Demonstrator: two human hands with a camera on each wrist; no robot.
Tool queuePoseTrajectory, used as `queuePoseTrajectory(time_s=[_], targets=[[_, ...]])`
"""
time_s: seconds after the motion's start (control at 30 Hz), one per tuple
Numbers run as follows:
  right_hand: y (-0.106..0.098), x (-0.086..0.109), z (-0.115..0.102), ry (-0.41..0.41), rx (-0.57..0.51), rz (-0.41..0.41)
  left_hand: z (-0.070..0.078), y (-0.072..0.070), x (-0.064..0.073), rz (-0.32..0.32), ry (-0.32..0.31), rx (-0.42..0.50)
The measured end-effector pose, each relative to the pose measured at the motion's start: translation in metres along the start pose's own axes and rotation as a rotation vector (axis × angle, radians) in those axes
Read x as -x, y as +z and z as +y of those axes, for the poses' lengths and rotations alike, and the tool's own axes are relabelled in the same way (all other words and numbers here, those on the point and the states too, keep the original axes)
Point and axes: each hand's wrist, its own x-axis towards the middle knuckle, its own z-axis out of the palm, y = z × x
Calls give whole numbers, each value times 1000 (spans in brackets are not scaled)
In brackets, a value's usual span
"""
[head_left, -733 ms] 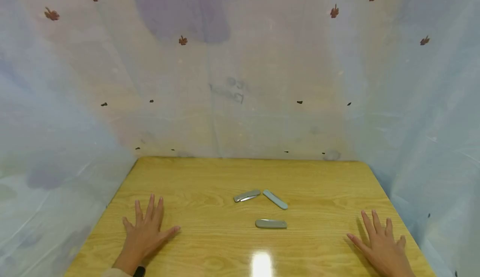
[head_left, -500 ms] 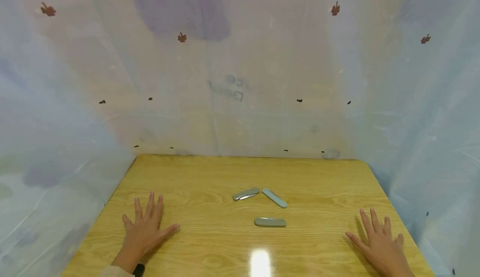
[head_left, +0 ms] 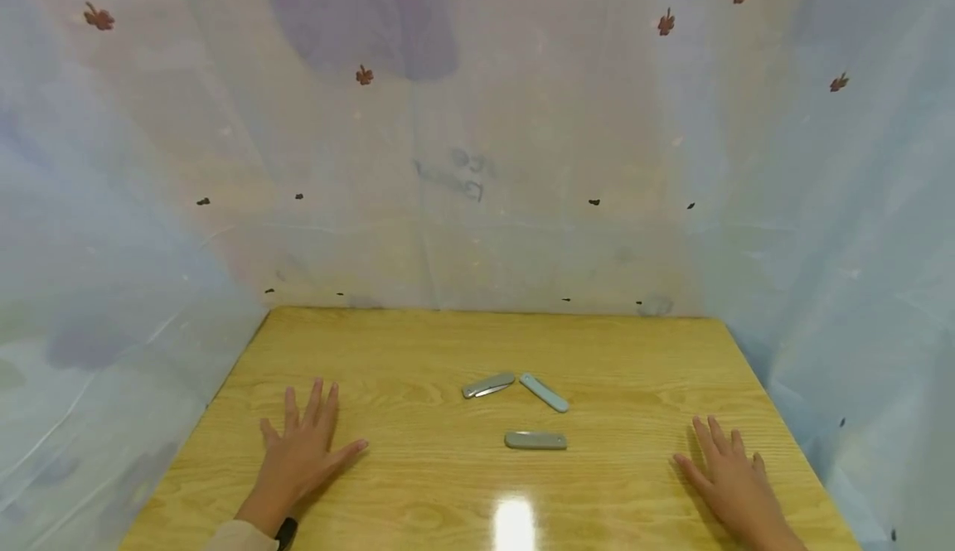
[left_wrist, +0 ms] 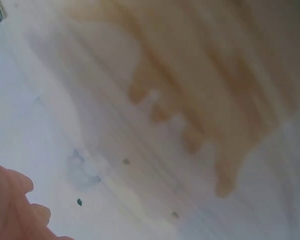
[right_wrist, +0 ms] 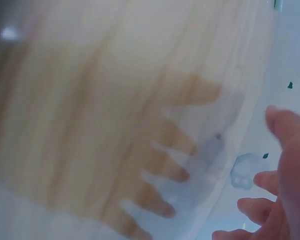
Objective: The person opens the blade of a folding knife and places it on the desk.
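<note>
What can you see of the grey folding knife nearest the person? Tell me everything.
The grey folding knife is slim and dull, perhaps plastic-handled, with a rounded left end and a squarer right end bearing a small mark. A bright sliver along its far edge looks like the blade, so it seems folded shut. It lies crosswise on the wood-grain table, between the left hand and right hand, apart from both. Only the table appears to touch it.

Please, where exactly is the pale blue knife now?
In the head view, the pale blue knife lies slightly right of centre on the table, just right of one grey knife and beyond the other grey knife.
</note>
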Motion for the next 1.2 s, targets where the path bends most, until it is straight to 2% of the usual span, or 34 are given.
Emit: queuePoseTrajectory(time_s=[0.2,0.43,0.7,0.9,1.1,1.2], targets=[[3,-7,-16,-51,-33,42,7,4,-5,27,36,-9],[1,-19,-41,-105,-61,68,25,7,-19,41,105,-18],[5,-31,-71,-184,-64,166,58,12,-41,145,230,21],[15,-44,-94,-236,-55,231,83,17,-55,127,289,26],[19,-54,-121,-256,-99,224,107,21,-73,137,338,93],[21,-62,-135,-255,-158,186,117,22,-81,138,359,133]])
